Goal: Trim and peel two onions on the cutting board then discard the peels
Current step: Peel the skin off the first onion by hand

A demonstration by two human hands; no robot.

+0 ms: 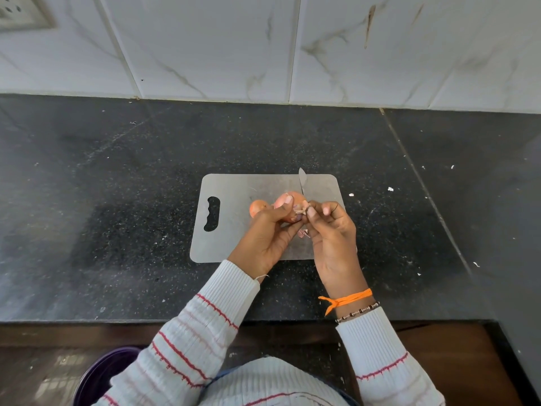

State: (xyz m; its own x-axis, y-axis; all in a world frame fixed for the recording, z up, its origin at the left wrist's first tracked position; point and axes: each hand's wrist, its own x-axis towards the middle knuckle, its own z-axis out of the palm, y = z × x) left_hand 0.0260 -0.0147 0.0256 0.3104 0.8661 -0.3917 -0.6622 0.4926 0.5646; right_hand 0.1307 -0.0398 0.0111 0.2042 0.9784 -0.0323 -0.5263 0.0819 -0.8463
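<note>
A grey cutting board (234, 241) lies on the dark countertop. My left hand (268, 232) grips an orange-skinned onion (294, 199) above the board. My right hand (332, 230) holds a knife whose blade (302, 179) points away from me past the onion, and its thumb and forefinger pinch a dry bit of peel (302, 208) at the onion's end. A second onion (257, 207) sits on the board just left of my left hand, partly hidden by it. A small scrap of peel (304, 233) lies on the board between my hands.
The black speckled countertop (117, 200) runs to a white tiled wall (263, 45) behind. Small white crumbs (390, 189) dot the counter right of the board. A dark purple bin (102, 373) stands on the floor below the counter's front edge, at my left.
</note>
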